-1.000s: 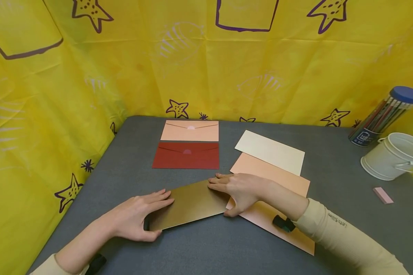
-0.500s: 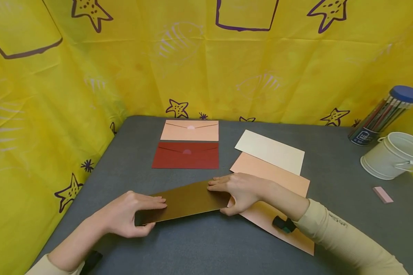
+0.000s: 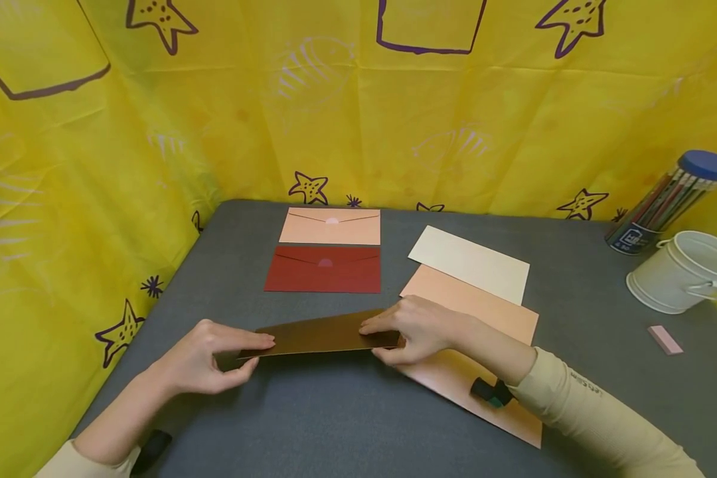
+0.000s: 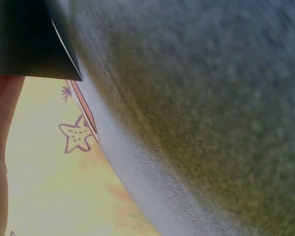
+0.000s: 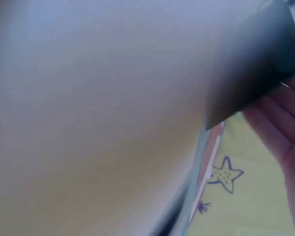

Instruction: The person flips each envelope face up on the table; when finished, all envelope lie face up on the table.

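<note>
A gold envelope (image 3: 322,335) is held just above the grey table (image 3: 311,425) in the head view, tilted so that its face looks narrow. My left hand (image 3: 200,362) pinches its left end, thumb below and fingers on top. At the other end my right hand (image 3: 418,332) grips it the same way. From the left wrist the dark underside of the envelope (image 4: 34,44) shows; in the right wrist view its dark corner (image 5: 250,69) lies against the fingers. Under the right forearm lie peach envelopes (image 3: 484,305), partly covered by the arm.
A peach envelope (image 3: 334,232) and a red envelope (image 3: 322,279) lie flap-side up at the back. A cream envelope (image 3: 472,259) overlaps the peach ones. On the right are a pencil tube (image 3: 669,202), a white bucket (image 3: 675,279) and a pink eraser (image 3: 665,339).
The gold envelope has tilted, its near edge rising off the table. My left hand has moved up and left along with it; the right hand has shifted only slightly.
</note>
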Demonstrator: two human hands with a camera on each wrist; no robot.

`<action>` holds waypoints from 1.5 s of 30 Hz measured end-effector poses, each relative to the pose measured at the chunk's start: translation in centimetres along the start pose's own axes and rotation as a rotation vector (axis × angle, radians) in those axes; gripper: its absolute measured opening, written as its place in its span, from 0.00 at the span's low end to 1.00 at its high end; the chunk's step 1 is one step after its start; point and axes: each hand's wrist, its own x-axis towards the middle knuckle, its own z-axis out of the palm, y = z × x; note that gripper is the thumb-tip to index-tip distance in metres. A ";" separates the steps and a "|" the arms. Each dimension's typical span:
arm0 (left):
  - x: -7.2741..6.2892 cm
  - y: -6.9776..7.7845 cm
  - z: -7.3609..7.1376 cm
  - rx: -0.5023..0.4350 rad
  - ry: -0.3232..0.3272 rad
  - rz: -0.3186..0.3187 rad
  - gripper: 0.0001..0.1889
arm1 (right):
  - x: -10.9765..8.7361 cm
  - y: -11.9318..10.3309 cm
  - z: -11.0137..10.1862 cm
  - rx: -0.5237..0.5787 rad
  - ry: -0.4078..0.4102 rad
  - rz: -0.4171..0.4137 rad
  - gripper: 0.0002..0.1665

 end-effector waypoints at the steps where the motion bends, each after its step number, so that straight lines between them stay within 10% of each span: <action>1: 0.0 -0.1 -0.1 -0.003 0.012 0.002 0.12 | 0.1 0.0 0.0 0.011 0.021 -0.004 0.18; 10: 0.4 0.0 -1.0 -0.004 0.123 -0.148 0.14 | 0.3 0.1 0.0 0.137 0.171 0.065 0.14; 16: -0.9 -0.5 -1.5 -0.034 0.217 -0.527 0.17 | 0.2 0.2 0.0 0.270 0.273 0.175 0.07; 22: -0.7 -0.8 -2.0 -0.171 0.293 -0.892 0.09 | 0.3 -0.2 0.0 0.384 0.338 0.455 0.05; 29: 0.0 -1.8 -2.2 -0.292 0.267 -1.068 0.18 | 0.6 0.3 0.5 0.537 0.305 0.709 0.11; 45: -0.1 -4.3 -1.3 -0.305 0.156 -1.327 0.26 | 1.8 1.9 1.1 0.164 0.050 0.789 0.23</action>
